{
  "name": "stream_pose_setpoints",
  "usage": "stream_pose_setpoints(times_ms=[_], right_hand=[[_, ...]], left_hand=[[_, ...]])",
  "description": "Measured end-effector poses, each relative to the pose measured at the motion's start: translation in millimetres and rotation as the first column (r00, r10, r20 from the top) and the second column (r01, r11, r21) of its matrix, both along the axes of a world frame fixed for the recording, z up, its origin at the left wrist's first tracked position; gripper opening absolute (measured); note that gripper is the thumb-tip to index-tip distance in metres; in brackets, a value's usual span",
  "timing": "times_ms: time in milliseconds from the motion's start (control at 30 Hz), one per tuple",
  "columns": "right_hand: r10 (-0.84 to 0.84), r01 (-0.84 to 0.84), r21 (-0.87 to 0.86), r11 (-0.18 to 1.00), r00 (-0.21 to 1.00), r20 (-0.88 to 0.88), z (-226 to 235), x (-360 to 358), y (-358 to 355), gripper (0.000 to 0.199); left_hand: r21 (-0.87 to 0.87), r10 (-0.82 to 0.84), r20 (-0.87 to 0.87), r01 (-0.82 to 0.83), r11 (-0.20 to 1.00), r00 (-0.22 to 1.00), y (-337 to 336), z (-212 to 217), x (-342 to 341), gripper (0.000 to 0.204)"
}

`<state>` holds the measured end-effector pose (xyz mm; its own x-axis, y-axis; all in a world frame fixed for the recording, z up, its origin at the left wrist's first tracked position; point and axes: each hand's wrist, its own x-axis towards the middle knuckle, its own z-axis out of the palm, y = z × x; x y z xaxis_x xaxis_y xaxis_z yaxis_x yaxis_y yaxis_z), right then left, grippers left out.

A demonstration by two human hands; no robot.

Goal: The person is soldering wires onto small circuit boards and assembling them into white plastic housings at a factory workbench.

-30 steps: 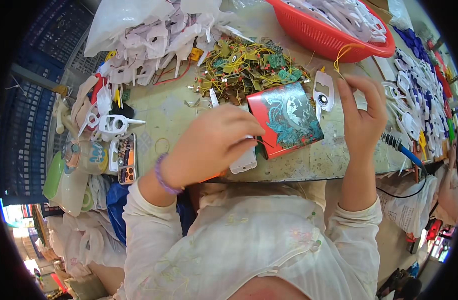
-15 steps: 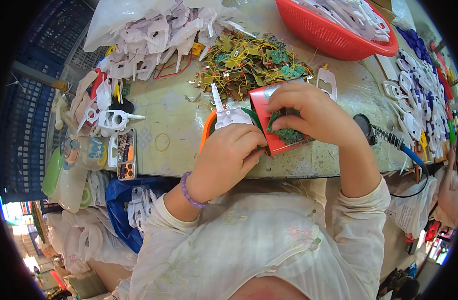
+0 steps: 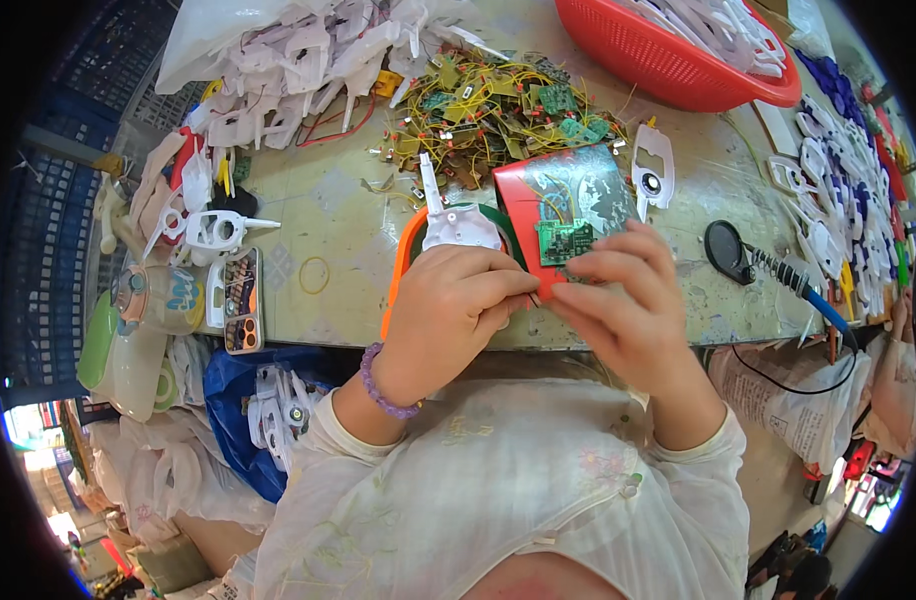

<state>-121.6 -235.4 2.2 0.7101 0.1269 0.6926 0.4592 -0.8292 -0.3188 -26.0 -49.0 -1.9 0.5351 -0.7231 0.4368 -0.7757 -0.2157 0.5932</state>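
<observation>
Green circuit board [image 3: 564, 241] pinched between both hands' fingers [image 3: 618, 268].

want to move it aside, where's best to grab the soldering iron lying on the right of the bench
Probably by the blue handle, coming from the right, near the bench edge. The soldering iron lies flat, its coiled metal end toward the round black stand and likely hot. The cord trails off below the handle.

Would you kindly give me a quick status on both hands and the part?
Left hand on white plastic shell. Right hand pinching green circuit board. Wired boards pile behind, apart.
</observation>
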Motion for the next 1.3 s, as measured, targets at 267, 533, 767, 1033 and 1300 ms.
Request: stream_pose_setpoints(times_ms=[267,533,767,1033,1300], right_hand=[[-0.005,0.004,0.018,1.0,0.999,0.04,-8,2,8,0.025],[-0.176,0.165,0.218,0.962,0.984,0.032,-12,8,13,0.023],[-0.271,0.27,0.185,0.945,0.962,-0.021,-13,12,15,0.024],[-0.275,0.301,0.131,0.945,0.943,-0.189,-8,14,8,0.033],[-0.054,0.053,0.156,0.986,0.999,0.005,-3,-2,4,0.025]], left_hand=[[-0.051,0.024,-0.003,-0.024,0.998,1.0,-3,1,-4,0.014],[-0.104,0.035,-0.361,-0.077,0.992,0.932,-3,2,-4,0.011],[-0.044,0.058,-0.177,-0.067,0.997,0.982,-5,-1,-6,0.011],[0.103,-0.077,-0.277,0.11,0.989,0.958,3,11,0,0.009],[0.086,-0.119,-0.219,0.14,0.986,0.968,8,7,5,0.015]])
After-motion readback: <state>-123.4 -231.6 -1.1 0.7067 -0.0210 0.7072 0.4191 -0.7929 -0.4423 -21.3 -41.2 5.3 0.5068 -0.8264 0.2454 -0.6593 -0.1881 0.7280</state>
